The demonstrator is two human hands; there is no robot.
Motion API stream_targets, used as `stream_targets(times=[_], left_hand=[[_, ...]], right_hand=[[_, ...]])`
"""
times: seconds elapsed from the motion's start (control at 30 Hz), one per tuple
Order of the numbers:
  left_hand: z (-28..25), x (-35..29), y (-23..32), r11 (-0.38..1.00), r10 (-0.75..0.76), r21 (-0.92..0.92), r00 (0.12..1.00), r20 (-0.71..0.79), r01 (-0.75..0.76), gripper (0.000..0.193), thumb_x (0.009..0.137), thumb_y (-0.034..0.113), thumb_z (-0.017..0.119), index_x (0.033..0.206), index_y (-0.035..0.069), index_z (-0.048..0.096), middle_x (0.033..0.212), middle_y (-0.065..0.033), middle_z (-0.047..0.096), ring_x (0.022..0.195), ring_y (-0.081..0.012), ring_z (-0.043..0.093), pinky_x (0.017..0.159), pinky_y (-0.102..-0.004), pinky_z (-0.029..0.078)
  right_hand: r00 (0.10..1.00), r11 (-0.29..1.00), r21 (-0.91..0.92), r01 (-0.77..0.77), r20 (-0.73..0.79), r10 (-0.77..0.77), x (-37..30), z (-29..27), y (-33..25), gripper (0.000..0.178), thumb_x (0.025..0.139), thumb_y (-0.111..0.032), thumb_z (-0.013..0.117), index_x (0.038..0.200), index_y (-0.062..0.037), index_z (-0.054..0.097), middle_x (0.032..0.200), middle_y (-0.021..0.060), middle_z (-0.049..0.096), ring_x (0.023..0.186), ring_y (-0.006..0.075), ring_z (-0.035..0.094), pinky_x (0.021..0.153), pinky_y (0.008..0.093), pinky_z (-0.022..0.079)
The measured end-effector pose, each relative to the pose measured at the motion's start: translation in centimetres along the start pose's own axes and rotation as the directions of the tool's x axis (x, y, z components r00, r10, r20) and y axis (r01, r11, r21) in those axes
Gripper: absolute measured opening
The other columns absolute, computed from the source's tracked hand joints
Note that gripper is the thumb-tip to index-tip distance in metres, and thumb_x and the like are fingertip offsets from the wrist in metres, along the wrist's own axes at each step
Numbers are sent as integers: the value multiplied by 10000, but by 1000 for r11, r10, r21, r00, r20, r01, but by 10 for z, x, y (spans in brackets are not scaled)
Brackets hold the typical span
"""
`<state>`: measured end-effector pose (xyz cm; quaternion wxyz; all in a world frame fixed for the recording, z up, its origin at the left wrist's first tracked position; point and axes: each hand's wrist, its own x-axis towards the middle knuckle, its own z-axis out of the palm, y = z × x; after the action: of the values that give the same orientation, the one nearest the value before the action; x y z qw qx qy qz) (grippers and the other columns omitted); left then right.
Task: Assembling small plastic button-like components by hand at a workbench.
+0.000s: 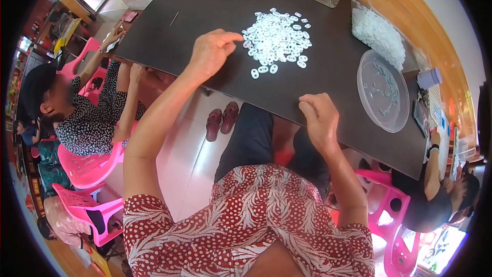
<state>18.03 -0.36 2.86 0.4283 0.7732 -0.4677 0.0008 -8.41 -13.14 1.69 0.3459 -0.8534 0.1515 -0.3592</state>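
The left hand (212,51) is stretched over the dark tabletop (205,10), fingers bunched, index fingertip pointed at the edge of a pile of small white rings (277,38); nothing is seen gripped. The right hand (320,120) is rested at the near table edge, fingers curled and empty. A clear round dish (383,90) is set to the right.

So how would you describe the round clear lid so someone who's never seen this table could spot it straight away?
Start at the dark table and go to the side of the right hand, past the heap of small white rings. The round clear plastic lid lies flat there, below a bag of white pieces. It alone is circular and see-through, with a few small greyish bits inside.
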Motion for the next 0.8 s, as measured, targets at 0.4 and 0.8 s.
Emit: stream_targets(times=[0.4, 0.8], left_hand=[[19, -11, 4, 879, 339, 332, 938, 70, -342, 218, 734, 2, 641, 900, 133, 693, 717, -48, 545, 705, -212, 573, 616, -334, 460], [27, -14, 17, 898, 332, 309, 943, -12, -312, 167, 719, 60, 686, 878, 110, 679, 687, -52, 527, 657, -226, 561, 582, -341, 443]], right_hand=[[1000, 1000, -2, -17, 6, 17, -1, 0, 1, 94, 730, 38, 627, 812, -5, 610, 694, 94, 573, 646, 241, 516, 595, 326, 427], [1000, 1000, -4, -14, 9, 14, 0, 1, 0, 90, 732, 44, 625, 809, -1, 607, 687, 89, 568, 643, 233, 508, 595, 321, 424]])
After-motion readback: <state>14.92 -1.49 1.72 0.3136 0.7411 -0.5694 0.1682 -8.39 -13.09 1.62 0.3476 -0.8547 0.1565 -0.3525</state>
